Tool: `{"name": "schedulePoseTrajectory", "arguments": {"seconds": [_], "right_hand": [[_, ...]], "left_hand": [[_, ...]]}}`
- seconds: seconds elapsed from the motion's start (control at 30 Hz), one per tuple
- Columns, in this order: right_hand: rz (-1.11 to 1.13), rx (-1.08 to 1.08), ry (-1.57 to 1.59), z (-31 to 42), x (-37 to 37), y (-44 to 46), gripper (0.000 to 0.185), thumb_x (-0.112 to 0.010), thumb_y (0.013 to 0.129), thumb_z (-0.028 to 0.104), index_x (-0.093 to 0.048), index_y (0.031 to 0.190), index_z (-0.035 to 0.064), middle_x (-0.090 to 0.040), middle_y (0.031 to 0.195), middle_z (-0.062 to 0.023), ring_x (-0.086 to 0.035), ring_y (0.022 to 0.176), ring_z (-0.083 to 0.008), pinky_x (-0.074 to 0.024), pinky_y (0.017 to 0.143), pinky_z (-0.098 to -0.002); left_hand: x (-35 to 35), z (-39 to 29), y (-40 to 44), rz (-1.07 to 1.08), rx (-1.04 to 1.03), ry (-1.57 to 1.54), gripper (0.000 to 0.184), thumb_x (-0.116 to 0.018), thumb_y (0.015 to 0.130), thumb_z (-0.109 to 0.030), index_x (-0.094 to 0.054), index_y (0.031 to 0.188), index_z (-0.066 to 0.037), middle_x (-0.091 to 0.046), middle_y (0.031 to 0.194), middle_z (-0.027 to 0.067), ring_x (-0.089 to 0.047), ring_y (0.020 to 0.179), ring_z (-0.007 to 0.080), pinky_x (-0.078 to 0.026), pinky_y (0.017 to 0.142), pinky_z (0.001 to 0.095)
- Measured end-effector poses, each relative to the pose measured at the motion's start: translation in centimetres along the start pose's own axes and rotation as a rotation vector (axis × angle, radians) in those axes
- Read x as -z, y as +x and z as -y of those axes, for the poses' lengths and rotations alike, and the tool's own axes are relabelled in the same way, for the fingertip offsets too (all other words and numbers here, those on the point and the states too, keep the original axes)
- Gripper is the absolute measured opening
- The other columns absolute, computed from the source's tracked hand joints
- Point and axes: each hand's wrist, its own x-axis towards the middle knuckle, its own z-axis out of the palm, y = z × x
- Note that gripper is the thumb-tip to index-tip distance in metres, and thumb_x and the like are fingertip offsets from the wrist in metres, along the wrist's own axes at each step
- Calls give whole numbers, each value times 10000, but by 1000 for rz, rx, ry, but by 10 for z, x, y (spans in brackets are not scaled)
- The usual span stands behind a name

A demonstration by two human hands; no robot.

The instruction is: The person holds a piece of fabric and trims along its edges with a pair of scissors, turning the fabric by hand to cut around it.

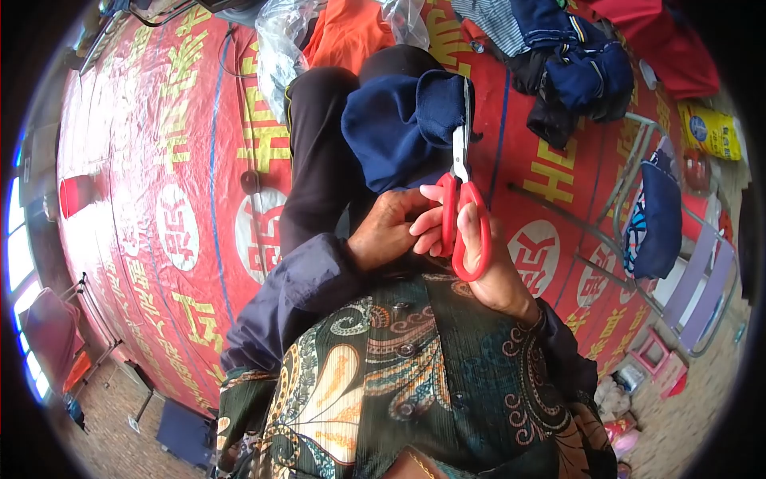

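My right hand (499,267) grips a pair of scissors (459,168) with red handles, its thumb and fingers at the loops. The blades point away from me, nearly closed, and lie over the right edge of a navy blue cloth piece (383,128). This cloth is draped across my knees, with a folded part at its upper right. At the cloth's near edge, my left hand (383,227) is closed with curled fingers, pinching the fabric. Its fingertips are partly hidden beside the right hand's fingers.
A heap of dark clothes (574,64) lies at the upper right, beside a metal-framed chair (702,287). Orange fabric (347,36) and clear plastic (279,52) are beyond my knees. A red bucket (77,195) stands left on the red printed sheet (128,144).
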Motion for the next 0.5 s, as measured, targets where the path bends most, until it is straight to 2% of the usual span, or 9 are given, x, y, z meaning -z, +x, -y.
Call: {"name": "schedulePoseTrajectory", "arguments": {"seconds": [0.1, 0.17, 0.2, 0.27, 0.3, 0.37, 0.5], "right_hand": [[40, 3, -18, 1, 4, -1, 637, -454, 1009, 467, -402, 1375, -52, -649, 1034, -120, -649, 917, -168, -470, 820, -284], [76, -20, -15, 1, 5, -3, 657, -434, 1010, 482, -377, 1393, -49, -630, 1117, -145, -639, 1011, -200, -473, 880, -310], [76, -22, -15, 0, 5, -4, 657, -434, 1010, 482, -377, 1393, -49, -630, 1117, -145, -639, 1011, -200, -473, 880, -310], [154, 32, 90, -3, 7, -6, 682, -414, 1007, 506, -360, 1403, -47, -596, 1192, -164, -615, 1078, -219, -461, 944, -329], [118, 4, 57, 1, 5, -9, 695, -398, 1004, 521, -355, 1405, -45, -571, 1233, -178, -599, 1114, -236, -452, 975, -340], [126, 12, 51, 1, 6, -9, 694, -395, 1004, 523, -358, 1402, -44, -572, 1234, -177, -599, 1116, -238, -453, 969, -340], [135, 37, 18, -3, 9, -6, 708, -411, 994, 539, -367, 1394, -44, -583, 1220, -177, -623, 1077, -242, -468, 934, -335]], "left_hand": [[5, 7, 1, 49, -22, -140, 263, -559, 912, 49, -604, 1170, 23, -672, 969, 38, -596, 849, 64, -536, 748, 247], [8, 12, 1, 109, -15, -250, 279, -559, 909, 63, -598, 1182, 23, -660, 1007, 41, -609, 860, 75, -538, 751, 241], [10, 14, 0, 108, -14, -251, 279, -559, 909, 63, -598, 1182, 23, -660, 1007, 41, -609, 860, 75, -538, 751, 241], [12, 16, 0, 144, 38, -454, 286, -602, 873, 56, -618, 1157, 18, -679, 980, 46, -633, 879, 93, -542, 765, 255], [12, 17, 0, 143, 39, -455, 286, -602, 873, 56, -618, 1157, 18, -679, 980, 46, -633, 879, 93, -542, 765, 255], [12, 17, 1, 31, -123, 89, 277, -645, 834, 28, -643, 1110, 12, -699, 953, 60, -651, 898, 109, -544, 776, 276], [12, 15, 1, -17, -82, 104, 268, -669, 803, 11, -662, 1071, 4, -711, 931, 72, -658, 911, 117, -540, 797, 287]]}}
